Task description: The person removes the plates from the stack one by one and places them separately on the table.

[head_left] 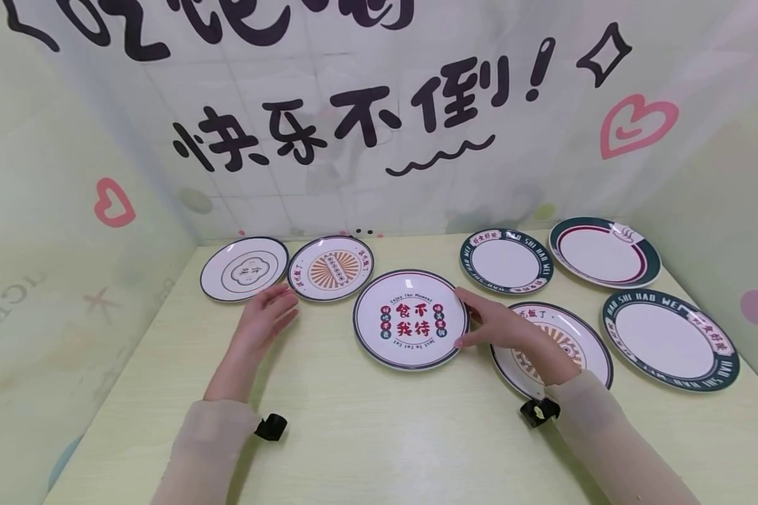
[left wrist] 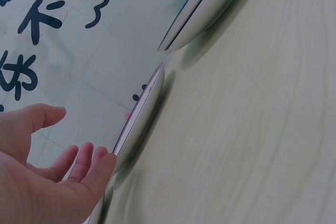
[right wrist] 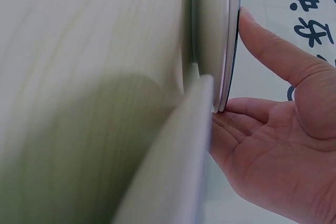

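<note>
My right hand grips the right rim of a round white plate with a dark rim line and red lettering, in the middle of the table. In the right wrist view its thumb lies at the rim and the fingers reach round the edge. Layered rims there suggest stacked plates. My left hand, fingers relaxed and apart, hovers holding nothing, near the sunburst plate and the plate with a cloud-shaped emblem. Whether its fingertips touch a plate I cannot tell.
A sunburst plate lies partly under my right forearm. Behind and beyond it are a small green-rimmed plate, a large green-and-red-rimmed plate and another green-rimmed plate. Printed sheeting rises behind the pale wooden table.
</note>
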`<control>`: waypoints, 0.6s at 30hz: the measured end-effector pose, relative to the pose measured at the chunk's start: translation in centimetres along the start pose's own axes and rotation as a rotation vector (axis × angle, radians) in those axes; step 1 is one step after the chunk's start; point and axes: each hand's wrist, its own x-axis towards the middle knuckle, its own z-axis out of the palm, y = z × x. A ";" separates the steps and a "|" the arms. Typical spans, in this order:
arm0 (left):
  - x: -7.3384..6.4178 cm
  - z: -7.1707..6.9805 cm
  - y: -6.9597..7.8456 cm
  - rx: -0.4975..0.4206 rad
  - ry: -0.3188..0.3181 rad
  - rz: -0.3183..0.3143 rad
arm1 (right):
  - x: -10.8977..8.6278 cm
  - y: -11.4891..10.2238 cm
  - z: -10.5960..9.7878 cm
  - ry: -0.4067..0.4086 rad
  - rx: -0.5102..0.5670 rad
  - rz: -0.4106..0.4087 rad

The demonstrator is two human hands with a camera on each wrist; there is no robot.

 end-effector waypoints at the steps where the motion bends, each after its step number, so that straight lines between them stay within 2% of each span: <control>1: 0.0 0.1 0.0 0.007 -0.006 0.002 | 0.0 0.0 0.0 0.000 0.000 -0.002; 11: 0.2 1.8 -0.6 0.063 -0.040 0.000 | -0.2 -0.2 0.0 0.002 0.005 0.001; 18: 0.3 2.8 -1.3 0.101 -0.072 0.022 | -0.1 -0.1 -0.1 -0.005 0.012 0.011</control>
